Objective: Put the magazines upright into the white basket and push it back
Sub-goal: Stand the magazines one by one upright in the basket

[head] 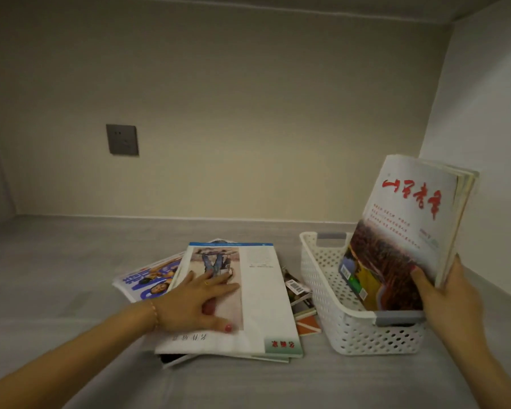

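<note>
Head view: nearest us, our left hand (196, 299) lies flat with straight fingers on the top magazine (260, 293) of a loose pile (148, 278) lying on the grey shelf (56, 276), left of centre. To the right, our right hand (446, 293) grips a bundle of magazines (407, 231), thumb on the front cover and fingers curled behind, holding it upright with a slight lean to the left inside the white basket (331, 314). That basket stands just right of the pile, near the right wall (484, 113); a few smaller booklets (300, 293) lie between pile and basket. Farther back, on the left of the rear wall, we see a grey socket (122, 139).
</note>
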